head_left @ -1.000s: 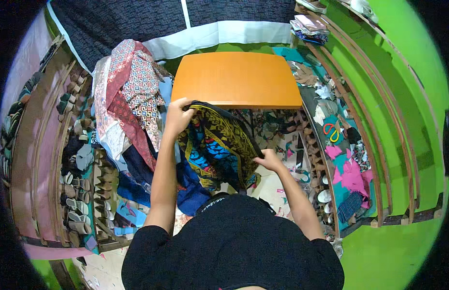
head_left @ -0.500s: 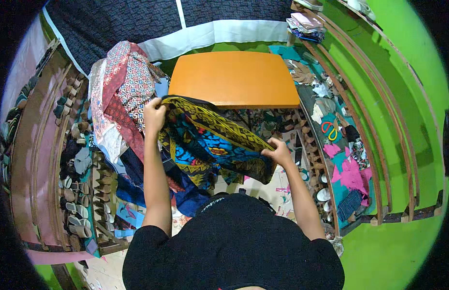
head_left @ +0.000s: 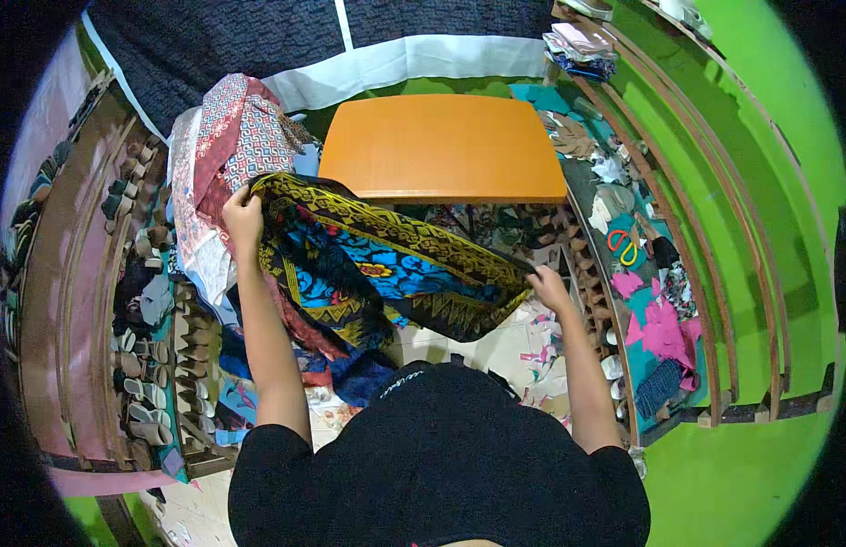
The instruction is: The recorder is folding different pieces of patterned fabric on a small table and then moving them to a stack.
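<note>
Between my two hands hangs a patterned cloth, black and yellow along its border with blue and red motifs inside and a dark fringe. My left hand is closed on its upper left corner, beside a heap of folded fabrics in red, white and blue. My right hand pinches the cloth's right corner, lower than the left one. The cloth sags in the middle, in front of the near edge of an orange table, and its lower folds droop toward the floor.
Shelves with rows of shoes stand at the left. On the right a bench carries fabric scraps, pink cloth pieces and scissors with red and yellow handles. Folded cloths are stacked at the back right. Scraps litter the tiled floor.
My hands have moved apart, the left one to the left and the right one to the right. The cloth is spread wider between them.
</note>
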Tool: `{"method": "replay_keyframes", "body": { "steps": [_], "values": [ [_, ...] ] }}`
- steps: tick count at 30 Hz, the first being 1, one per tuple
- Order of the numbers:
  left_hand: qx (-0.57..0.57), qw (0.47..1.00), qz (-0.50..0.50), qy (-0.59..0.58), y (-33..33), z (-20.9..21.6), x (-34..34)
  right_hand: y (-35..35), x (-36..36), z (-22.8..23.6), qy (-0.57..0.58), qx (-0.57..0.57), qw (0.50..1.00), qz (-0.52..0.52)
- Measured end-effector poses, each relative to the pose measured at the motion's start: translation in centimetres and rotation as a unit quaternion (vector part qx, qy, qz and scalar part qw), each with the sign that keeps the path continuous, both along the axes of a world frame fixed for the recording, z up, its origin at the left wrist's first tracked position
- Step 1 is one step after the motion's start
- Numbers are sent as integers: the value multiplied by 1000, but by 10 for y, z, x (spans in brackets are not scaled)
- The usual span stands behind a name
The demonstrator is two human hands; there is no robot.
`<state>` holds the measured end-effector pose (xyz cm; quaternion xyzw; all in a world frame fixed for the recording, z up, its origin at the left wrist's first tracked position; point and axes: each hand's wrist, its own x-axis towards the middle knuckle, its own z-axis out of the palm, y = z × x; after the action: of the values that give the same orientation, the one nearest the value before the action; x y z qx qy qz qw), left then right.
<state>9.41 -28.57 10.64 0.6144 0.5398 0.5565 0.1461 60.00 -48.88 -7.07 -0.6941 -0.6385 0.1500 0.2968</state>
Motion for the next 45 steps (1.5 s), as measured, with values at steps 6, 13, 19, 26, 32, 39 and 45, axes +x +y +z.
{"method": "replay_keyframes", "body": {
  "steps": [6, 13, 19, 26, 32, 39, 45],
  "values": [
    [30, 999, 26, 14, -3, -12, -7, -1, 17, 18, 166, 71, 977, -110],
    [37, 995, 94, -1, 5, -32, -50, -27, -7, 49, -64, -155, 986, 18],
    [5, 994, 113, 11, 2, -27, -49, -32, 54, 13, 60, 22, 992, -107],
    [-92, 992, -1, 85, 18, -54, -28, 4, 135, 70, 80, 71, 952, -286],
    [-225, 888, 159, 368, -19, -100, -35, -25, 190, 81, 135, 27, 900, -414],
    [-339, 898, 37, 280, -60, -139, 18, 12, 20, 89, 58, 130, 973, -183],
    [-208, 911, -319, 156, -131, -86, 166, 43, -151, 81, 86, -14, 963, 254]
  ]
}}
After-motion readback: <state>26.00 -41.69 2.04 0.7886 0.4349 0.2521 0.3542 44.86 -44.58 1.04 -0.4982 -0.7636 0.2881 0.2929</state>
